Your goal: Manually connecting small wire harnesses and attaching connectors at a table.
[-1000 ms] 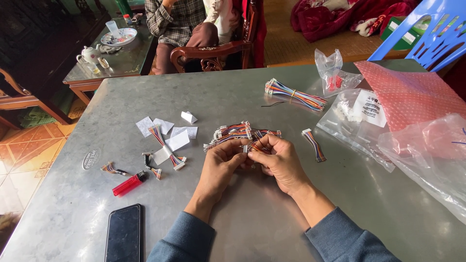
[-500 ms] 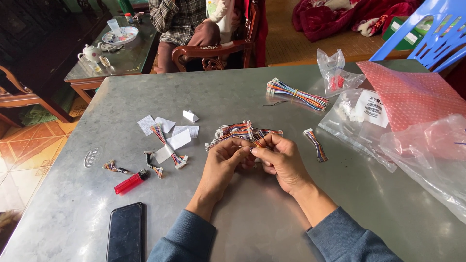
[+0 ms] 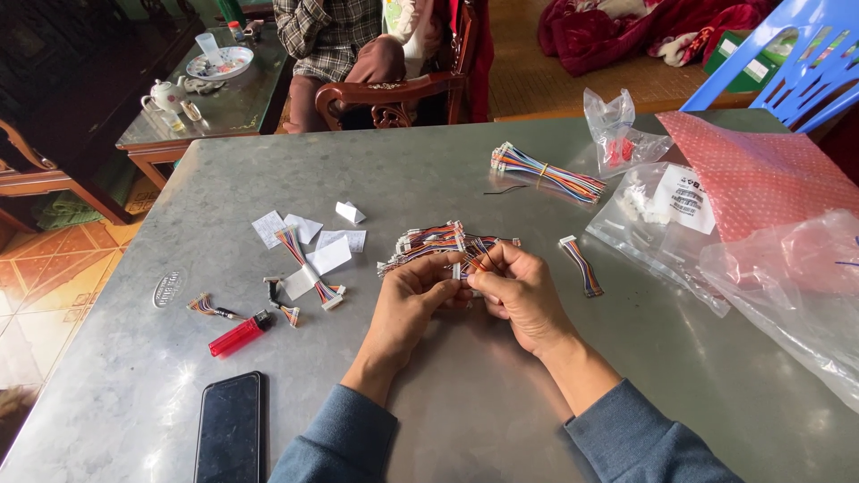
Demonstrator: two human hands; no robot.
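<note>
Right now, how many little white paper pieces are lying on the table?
5. Four lie close together left of the hands: paper piece, paper piece, paper piece and paper piece. A small folded piece sits just beyond them. More may hide under the wires.

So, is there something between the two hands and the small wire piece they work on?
No. Both the left hand and the right hand already pinch the small wire piece directly. The wire pile lies just behind, not between them.
</note>
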